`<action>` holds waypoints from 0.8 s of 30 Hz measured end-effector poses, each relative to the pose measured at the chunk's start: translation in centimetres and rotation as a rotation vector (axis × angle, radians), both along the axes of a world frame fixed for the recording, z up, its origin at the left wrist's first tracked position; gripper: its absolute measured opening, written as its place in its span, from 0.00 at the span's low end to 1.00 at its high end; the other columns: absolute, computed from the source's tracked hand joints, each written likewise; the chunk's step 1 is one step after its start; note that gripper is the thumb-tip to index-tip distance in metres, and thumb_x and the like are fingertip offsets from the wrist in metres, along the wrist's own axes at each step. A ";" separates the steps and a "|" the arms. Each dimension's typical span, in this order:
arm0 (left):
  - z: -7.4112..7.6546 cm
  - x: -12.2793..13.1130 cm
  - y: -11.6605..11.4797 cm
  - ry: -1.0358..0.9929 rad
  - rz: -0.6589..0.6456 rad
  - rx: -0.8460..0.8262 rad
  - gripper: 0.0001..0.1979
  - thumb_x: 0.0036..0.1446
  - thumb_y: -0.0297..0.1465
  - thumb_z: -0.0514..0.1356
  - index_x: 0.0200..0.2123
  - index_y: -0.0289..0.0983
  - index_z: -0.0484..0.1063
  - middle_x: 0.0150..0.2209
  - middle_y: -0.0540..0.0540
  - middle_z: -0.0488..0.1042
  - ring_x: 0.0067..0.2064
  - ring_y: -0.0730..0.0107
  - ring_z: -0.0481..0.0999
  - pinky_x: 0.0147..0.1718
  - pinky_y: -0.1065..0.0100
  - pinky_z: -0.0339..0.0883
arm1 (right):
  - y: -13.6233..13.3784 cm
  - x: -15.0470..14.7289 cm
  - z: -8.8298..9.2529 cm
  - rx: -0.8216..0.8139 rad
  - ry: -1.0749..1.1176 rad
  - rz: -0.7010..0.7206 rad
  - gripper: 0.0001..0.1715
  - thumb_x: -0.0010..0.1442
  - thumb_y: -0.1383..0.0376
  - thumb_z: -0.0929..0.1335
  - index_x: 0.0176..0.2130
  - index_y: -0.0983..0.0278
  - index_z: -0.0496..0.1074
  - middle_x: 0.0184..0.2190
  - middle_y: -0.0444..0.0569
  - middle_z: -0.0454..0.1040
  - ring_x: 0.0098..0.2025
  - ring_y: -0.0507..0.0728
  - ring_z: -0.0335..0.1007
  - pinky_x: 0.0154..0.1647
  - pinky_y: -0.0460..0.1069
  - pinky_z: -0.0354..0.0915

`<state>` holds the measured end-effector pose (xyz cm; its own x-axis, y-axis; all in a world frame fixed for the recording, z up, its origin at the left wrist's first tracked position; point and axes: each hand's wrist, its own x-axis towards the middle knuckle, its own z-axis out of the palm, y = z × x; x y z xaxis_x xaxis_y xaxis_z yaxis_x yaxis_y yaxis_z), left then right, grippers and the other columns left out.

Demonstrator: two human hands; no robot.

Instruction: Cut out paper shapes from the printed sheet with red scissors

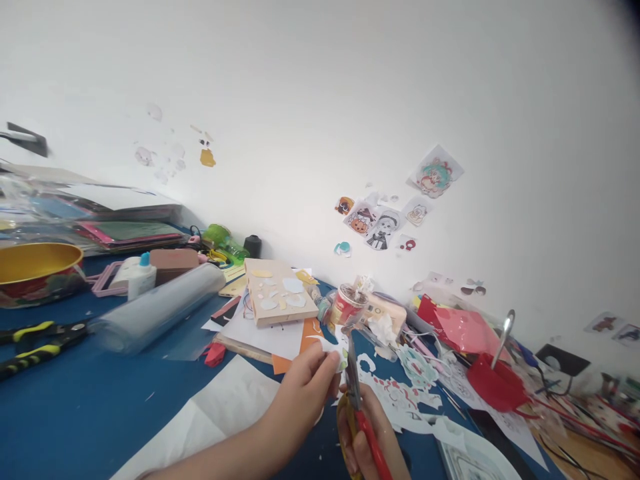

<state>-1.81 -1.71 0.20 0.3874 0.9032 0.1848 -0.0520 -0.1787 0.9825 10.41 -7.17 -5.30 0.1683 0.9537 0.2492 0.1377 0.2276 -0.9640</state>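
My left hand (305, 390) is closed in a pinch on a small white paper cutout (334, 348), held up above the blue table (75, 407). My right hand (370, 440) is wrapped round the red and yellow handles of a pair of scissors (356, 393), whose blades point up at the edge of the cutout. Printed paper with cut-out shapes (400, 397) lies just beyond both hands. White sheets (220, 410) lie under my left forearm.
A clear plastic roll (160, 307), a glue bottle (143, 275), yellow-handled pliers (35, 340) and a gold bowl (35, 267) sit at the left. A wooden board (277, 292), a red cup (346, 303) and a red holder with a spoon (495, 380) stand behind. Stickers (385, 223) dot the wall.
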 end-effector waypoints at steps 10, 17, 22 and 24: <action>-0.3 -0.6 1.6 0.323 0.069 0.370 0.16 0.59 0.39 0.43 0.21 0.40 0.50 0.20 0.54 0.57 0.24 0.72 0.57 0.24 0.70 0.48 | 1.0 0.9 -0.7 -0.055 0.099 0.011 0.27 0.48 0.39 0.63 0.36 0.57 0.66 0.26 0.46 0.67 0.30 0.58 0.67 0.28 0.51 0.67; 0.5 -1.0 2.0 0.361 -0.017 0.396 0.16 0.58 0.38 0.43 0.20 0.39 0.51 0.20 0.54 0.56 0.24 0.72 0.57 0.24 0.70 0.47 | 0.5 1.6 -1.8 0.048 0.026 0.001 0.36 0.44 0.37 0.65 0.43 0.59 0.64 0.25 0.44 0.64 0.23 0.52 0.59 0.25 0.47 0.62; 0.6 -1.2 2.5 0.355 -0.028 0.394 0.16 0.57 0.37 0.45 0.19 0.39 0.51 0.19 0.55 0.53 0.24 0.73 0.55 0.24 0.71 0.46 | 0.4 2.1 -1.2 0.058 -0.100 0.061 0.33 0.49 0.39 0.63 0.43 0.60 0.64 0.19 0.39 0.60 0.16 0.47 0.47 0.15 0.44 0.52; 0.7 -1.3 2.5 0.337 -0.037 0.389 0.16 0.57 0.37 0.46 0.19 0.38 0.50 0.19 0.56 0.53 0.24 0.74 0.54 0.23 0.71 0.46 | 0.5 2.1 -1.2 0.067 -0.100 0.059 0.32 0.49 0.40 0.63 0.44 0.60 0.64 0.19 0.39 0.60 0.16 0.47 0.46 0.15 0.43 0.49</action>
<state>-3.06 0.76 0.86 0.5141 0.7767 0.3639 0.2427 -0.5387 0.8068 12.52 -6.72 -6.50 0.0834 0.9418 0.3256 0.2171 0.3018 -0.9283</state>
